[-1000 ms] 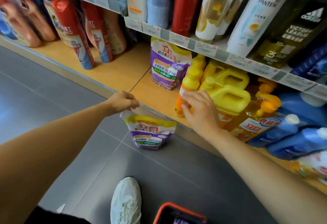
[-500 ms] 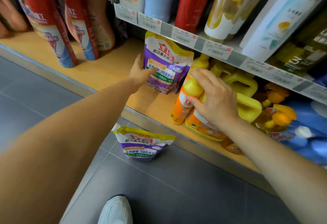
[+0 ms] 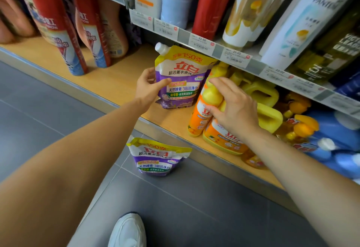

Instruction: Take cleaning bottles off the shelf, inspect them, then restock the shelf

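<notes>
Wooden bottom shelf (image 3: pixel 109 85) of a shop aisle, edged by grey floor tiles (image 3: pixel 48 129), fills the head camera's view as a person reaches in with both bare arms. The left hand (image 3: pixel 148 89) grips the left edge of an upright purple pouch (image 3: pixel 183 79) of detergent on the shelf, with the thumb across its printed front and the fingers curled behind. The pouch's white spout sits just under the price-tag rail (image 3: pixel 200 45) of the shelf above. The right hand (image 3: pixel 233 108) is closed over the yellow top of an orange bottle (image 3: pixel 198 116), which stands just beside the pouch on its right. Its fingers wrap the neck and the thumb presses the orange body.

A second pouch (image 3: pixel 157 159) of the same kind stands on the floor, close against the shelf front and below the first. Behind the right hand crowd yellow jugs (image 3: pixel 266 98), and farther right lie blue bottles (image 3: pixel 335 129), partly blurred. Red spray cans (image 3: pixel 56 28) stand well apart at the left end of the shelf. Tall shampoo bottles (image 3: pixel 303 18) line the shelf above. A white shoe (image 3: pixel 128 231) shows at the bottom edge.
</notes>
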Demonstrator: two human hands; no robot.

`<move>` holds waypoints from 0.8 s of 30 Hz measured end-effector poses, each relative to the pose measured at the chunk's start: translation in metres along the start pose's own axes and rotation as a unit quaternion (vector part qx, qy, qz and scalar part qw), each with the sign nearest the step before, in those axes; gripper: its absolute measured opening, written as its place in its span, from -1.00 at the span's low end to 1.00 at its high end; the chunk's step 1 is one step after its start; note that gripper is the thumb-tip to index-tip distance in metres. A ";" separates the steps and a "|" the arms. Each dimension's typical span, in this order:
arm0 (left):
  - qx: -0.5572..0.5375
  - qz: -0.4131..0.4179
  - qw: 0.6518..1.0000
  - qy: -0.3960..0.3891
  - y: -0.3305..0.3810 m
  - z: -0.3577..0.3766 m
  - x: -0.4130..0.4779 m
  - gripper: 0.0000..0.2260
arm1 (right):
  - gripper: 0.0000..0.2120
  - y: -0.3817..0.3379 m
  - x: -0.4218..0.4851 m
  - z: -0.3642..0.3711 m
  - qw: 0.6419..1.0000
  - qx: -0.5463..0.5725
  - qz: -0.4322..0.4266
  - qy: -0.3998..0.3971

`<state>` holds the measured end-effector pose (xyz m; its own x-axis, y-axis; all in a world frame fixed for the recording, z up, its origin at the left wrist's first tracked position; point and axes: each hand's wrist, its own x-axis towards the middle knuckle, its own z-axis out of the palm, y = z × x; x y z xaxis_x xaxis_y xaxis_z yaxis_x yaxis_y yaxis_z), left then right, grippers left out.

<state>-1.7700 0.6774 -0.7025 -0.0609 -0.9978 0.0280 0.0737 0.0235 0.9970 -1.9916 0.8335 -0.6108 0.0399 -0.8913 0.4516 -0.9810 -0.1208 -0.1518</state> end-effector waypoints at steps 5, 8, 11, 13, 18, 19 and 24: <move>-0.057 -0.004 0.998 -0.029 0.019 0.002 -0.008 -0.83 | -0.31 -0.002 0.001 0.000 1.000 0.004 0.008 -0.007; -0.007 -0.009 1.000 -0.015 0.024 -0.006 -0.016 -0.94 | -0.30 -0.003 0.002 -0.001 1.000 -0.002 0.015 -0.023; 0.080 -0.012 0.997 -0.001 0.036 -0.014 -0.026 -0.94 | -0.31 -0.005 0.003 -0.003 0.999 -0.002 0.019 -0.036; 0.147 0.005 0.989 0.010 0.047 -0.019 -0.034 -0.86 | -0.31 -0.005 0.004 -0.005 0.999 -0.001 0.024 -0.046; 0.337 0.081 0.938 -0.003 0.098 -0.041 -0.047 -0.77 | -0.29 -0.006 0.005 -0.009 0.997 0.007 0.034 -0.066; 0.369 0.095 0.924 -0.011 0.111 -0.045 -0.051 -0.80 | -0.28 -0.007 0.005 -0.010 0.997 0.013 0.037 -0.068; 0.497 0.167 0.851 -0.039 0.171 -0.062 -0.080 -0.88 | -0.15 -0.011 0.006 -0.019 0.992 0.017 0.053 -0.115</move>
<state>-1.6913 0.7570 -0.5382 -0.2712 -0.9184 0.2880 -0.7758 0.3857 0.4994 -1.9839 0.8377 -0.5898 -0.0165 -0.9755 0.2193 -0.9752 -0.0327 -0.2189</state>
